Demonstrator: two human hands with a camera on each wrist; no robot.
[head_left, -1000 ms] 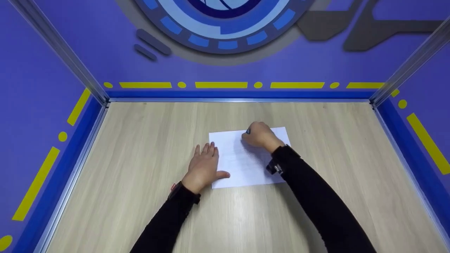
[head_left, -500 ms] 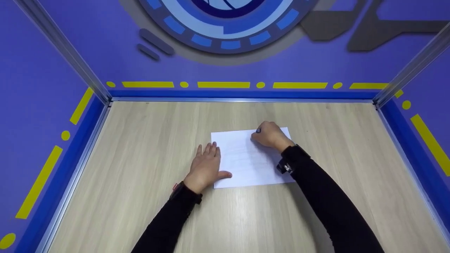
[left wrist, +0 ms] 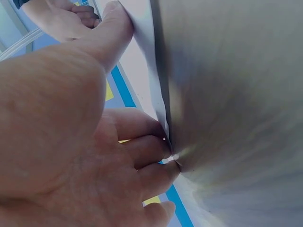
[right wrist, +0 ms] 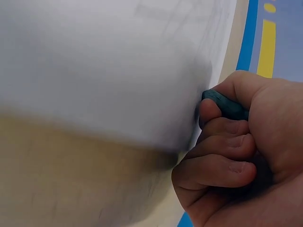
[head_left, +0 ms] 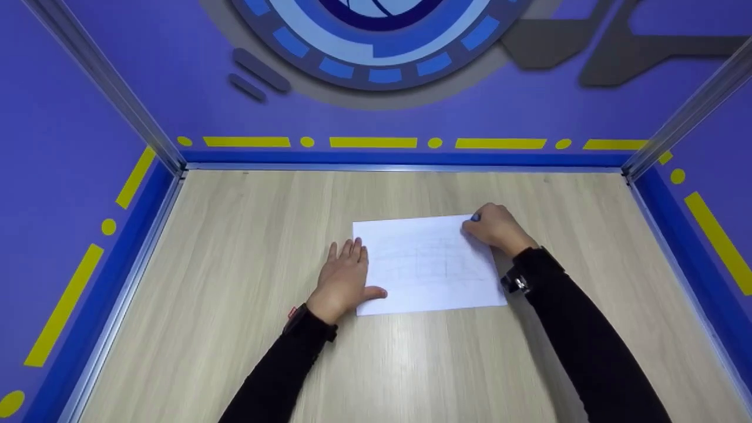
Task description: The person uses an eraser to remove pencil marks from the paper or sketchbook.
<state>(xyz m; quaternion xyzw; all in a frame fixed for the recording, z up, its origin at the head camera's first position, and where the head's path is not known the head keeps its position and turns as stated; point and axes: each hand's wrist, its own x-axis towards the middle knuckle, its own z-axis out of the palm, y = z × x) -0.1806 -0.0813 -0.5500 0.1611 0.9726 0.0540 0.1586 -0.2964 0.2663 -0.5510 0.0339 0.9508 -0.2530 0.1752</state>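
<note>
A white sheet of paper (head_left: 423,294) with faint grey pencil-like lines lies on the table in the head view. My left hand (head_left: 341,285) rests spread along the sheet's left edge, its thumb and fingertips on the paper. The left wrist view shows that same hand (left wrist: 94,142) from the palm side, at the paper's edge. Near the far right corner, my right hand (head_left: 499,228) pinches a small dark blue-green stub (right wrist: 225,104) between thumb and index finger. The other fingers are curled in, and the stub's lower part is hidden; its kind is unclear.
A light wood table (head_left: 235,235) carries the sheet. Purple-blue panels with yellow marks stand behind (head_left: 376,123) and at both sides, with metal strips (head_left: 405,167) along their bases.
My right hand has slid rightward across the far part of the sheet with the stub, reaching the right edge and uncovering more faint lines. My left hand has stayed on the paper.
</note>
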